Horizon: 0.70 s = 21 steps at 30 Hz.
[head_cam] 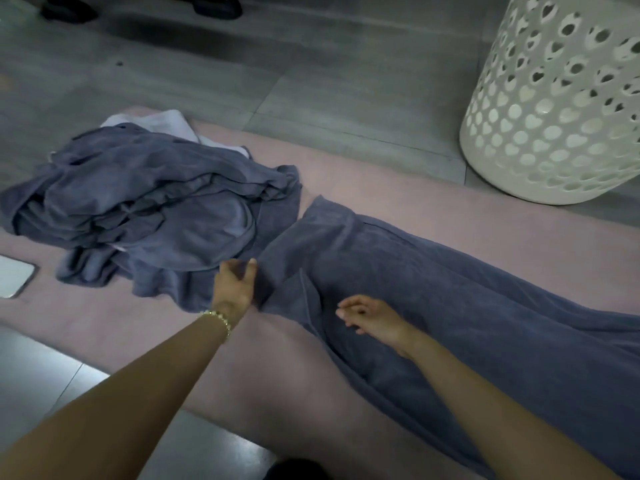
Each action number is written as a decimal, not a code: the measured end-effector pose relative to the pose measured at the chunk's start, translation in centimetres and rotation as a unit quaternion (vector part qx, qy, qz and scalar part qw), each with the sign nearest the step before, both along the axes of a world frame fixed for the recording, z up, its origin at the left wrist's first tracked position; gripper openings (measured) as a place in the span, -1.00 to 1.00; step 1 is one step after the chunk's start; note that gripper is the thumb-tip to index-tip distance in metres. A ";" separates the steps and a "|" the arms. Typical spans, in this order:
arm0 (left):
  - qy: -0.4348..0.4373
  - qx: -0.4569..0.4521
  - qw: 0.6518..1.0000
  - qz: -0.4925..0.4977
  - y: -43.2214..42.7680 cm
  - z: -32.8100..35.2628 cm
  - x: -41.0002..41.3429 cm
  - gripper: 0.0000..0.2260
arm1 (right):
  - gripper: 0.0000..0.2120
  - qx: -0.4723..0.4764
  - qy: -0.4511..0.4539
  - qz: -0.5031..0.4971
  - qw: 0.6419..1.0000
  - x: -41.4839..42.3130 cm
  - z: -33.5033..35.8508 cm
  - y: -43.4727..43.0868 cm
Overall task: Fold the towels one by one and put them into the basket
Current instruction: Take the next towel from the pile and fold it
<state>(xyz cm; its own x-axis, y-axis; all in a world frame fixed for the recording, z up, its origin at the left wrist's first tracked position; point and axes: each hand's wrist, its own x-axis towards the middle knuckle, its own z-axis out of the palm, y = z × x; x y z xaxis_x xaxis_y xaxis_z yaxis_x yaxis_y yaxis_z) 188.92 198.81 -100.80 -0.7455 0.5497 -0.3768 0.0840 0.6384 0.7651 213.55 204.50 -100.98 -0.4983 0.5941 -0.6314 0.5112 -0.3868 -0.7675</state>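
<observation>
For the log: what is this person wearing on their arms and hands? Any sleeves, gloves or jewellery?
No sleeves or gloves show: the left forearm and right forearm are uncovered to the frame edge. The left hand has a gold-coloured beaded bracelet at its wrist. The right hand has nothing at its wrist. Rings are too blurred to tell.

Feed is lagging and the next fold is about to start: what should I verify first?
1. Spread towel flat on the mat: not ok, a crease runs along its near side.
2. Left hand gripping the towel's end: cannot tell, blurred.
3. Right hand free: ok, loosely curled, holds nothing.
4. Towel separate from the pile: cannot tell, edges meet.
5. Basket upright: ok, on the floor beyond the mat.
</observation>
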 end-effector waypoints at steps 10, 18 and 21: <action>0.103 -0.058 0.963 -0.243 -2.7 0.2 2.8 -0.63 | -0.77 0.208 -0.100 0.033 0.972 -3.7 -2.4 -4.6; -0.022 -0.163 0.937 -0.310 -1.3 2.9 3.0 -0.54 | -0.88 0.185 0.024 0.089 0.978 -3.8 -1.6 -6.2; -0.085 -0.147 0.941 -0.293 -2.9 3.1 1.4 -0.67 | -0.83 0.150 0.037 0.131 0.979 -4.4 -1.3 -7.2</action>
<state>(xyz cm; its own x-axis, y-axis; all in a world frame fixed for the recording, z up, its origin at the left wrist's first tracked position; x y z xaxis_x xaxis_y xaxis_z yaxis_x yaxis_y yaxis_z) 190.28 195.88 -97.71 -0.2622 0.7003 -0.6640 0.3791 0.7075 0.5965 209.14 197.28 -102.31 -0.6966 0.5930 -0.4039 0.5012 -0.0006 -0.8654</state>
